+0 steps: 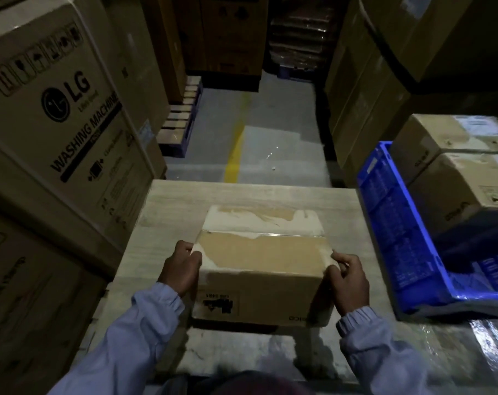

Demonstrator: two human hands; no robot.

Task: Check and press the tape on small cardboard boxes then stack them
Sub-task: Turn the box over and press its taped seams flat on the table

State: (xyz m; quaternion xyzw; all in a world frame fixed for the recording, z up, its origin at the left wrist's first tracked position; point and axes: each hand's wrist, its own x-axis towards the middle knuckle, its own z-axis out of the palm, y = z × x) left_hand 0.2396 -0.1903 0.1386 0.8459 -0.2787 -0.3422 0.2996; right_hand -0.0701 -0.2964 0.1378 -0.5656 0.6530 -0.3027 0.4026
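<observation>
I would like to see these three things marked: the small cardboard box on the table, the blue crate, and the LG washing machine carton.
small cardboard box [260,253], head view, brown top face.
blue crate [390,223], head view, side wall.
LG washing machine carton [65,115], head view, printed face.

The tan box [261,265] is showing whitish patches and black print, with a blue crate [390,223] lying to its right and a yellow floor stripe [233,159] running beyond it.
</observation>
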